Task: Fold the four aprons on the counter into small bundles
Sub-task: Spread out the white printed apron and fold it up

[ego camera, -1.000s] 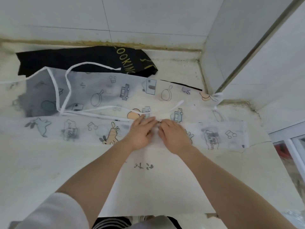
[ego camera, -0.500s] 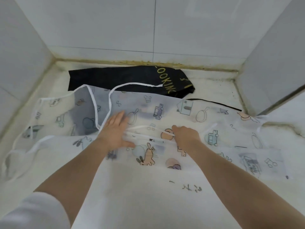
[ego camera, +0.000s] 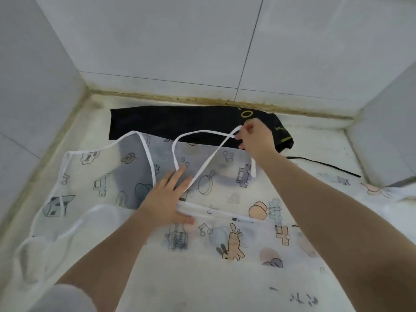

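A translucent white apron (ego camera: pixel 225 221) printed with cartoon cars, pans and rabbits lies spread across the counter, partly folded along its near edge. My left hand (ego camera: pixel 167 199) presses flat on it near the middle, fingers straight. My right hand (ego camera: pixel 255 137) is further back and pinches the apron's white neck strap (ego camera: pixel 202 133), lifting its loop off the cloth. Behind them a black apron (ego camera: pixel 180 122) with yellow lettering lies folded along the back wall, partly under my right hand.
Tiled walls close the counter (ego camera: pixel 315 131) at the left, back and right, with a grimy seam along the back. A black strap (ego camera: pixel 324 165) trails to the right. Loose white ties (ego camera: pixel 67 230) lie at the left edge.
My right hand has left the middle of the apron, moved back and taken hold of the white strap. My left hand has stayed pressing on the cloth. The camera has tilted closer.
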Tool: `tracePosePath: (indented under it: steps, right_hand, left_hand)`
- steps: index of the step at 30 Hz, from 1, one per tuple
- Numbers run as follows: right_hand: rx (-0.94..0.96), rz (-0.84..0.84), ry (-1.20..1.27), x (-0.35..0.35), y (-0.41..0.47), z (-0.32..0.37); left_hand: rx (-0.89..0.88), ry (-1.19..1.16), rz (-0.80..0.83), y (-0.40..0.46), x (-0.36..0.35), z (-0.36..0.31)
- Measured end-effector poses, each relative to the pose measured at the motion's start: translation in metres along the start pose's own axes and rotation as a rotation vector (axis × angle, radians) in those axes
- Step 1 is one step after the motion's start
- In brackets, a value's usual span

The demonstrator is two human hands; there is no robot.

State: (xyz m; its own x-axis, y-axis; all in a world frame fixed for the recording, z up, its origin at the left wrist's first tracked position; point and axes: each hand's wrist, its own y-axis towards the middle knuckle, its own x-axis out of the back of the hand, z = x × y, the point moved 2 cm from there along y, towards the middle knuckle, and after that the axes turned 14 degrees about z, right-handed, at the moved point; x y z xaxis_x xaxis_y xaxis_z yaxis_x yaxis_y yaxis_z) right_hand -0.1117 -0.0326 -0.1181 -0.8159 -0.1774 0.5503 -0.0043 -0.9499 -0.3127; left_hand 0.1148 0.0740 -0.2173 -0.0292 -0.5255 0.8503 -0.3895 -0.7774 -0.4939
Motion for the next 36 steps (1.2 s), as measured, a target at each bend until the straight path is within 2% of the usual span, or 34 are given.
tracePosePath:
  steps: [2, 4, 5, 7, 9, 14, 16, 18, 23, 29, 32, 34, 36]
  right_hand:
    - [0.021, -0.004, 0.170, -0.006, 0.015, 0.019]
    - [-0.003, 0.070, 0.301, -0.019, 0.033, 0.029]
    - [-0.026, 0.115, 0.239, -0.026, 0.036, 0.030]
    - [-0.030, 0.123, -0.133, -0.046, 0.034, 0.024]
    - [0.115, 0.095, -0.424, -0.071, 0.017, 0.012]
    - [0.471, 0.320, -0.757, -0.116, -0.040, -0.040]
    - [0.366, 0.437, -0.839, -0.124, -0.054, -0.059]
    - [0.278, 0.511, -0.946, -0.130, -0.065, -0.077]
    - [0.215, 0.462, -1.028, -0.130, -0.093, -0.086]
    - [0.193, 0.483, -1.073, -0.133, -0.121, -0.099]
    - [0.203, 0.457, -1.091, -0.121, -0.110, -0.104]
    - [0.192, 0.454, -1.127, -0.108, -0.101, -0.108]
    - [0.142, 0.422, -1.152, -0.092, -0.092, -0.111]
  left_hand:
    - [-0.032, -0.035, -0.041, 0.003, -0.002, 0.001]
    - [-0.051, -0.077, -0.090, 0.009, -0.004, 0.004]
    - [-0.058, -0.070, -0.109, 0.011, -0.003, 0.003]
    - [-0.063, -0.069, -0.134, 0.018, -0.004, 0.003]
    - [-0.061, -0.119, -0.150, 0.021, -0.004, 0.002]
    - [-0.101, -0.222, -0.194, 0.026, -0.002, 0.001]
    - [-0.145, -0.335, -0.166, 0.023, -0.001, 0.000]
    - [-0.183, -0.353, -0.149, 0.017, -0.002, -0.001]
    - [-0.204, -0.235, -0.148, -0.018, -0.024, -0.008]
    - [-0.208, -0.054, -0.161, -0.037, -0.044, -0.024]
    - [-0.195, -0.168, -0.135, -0.027, -0.041, -0.032]
    - [-0.233, -0.323, -0.123, -0.017, -0.031, -0.039]
    - [-0.275, -0.360, -0.140, -0.011, -0.019, -0.045]
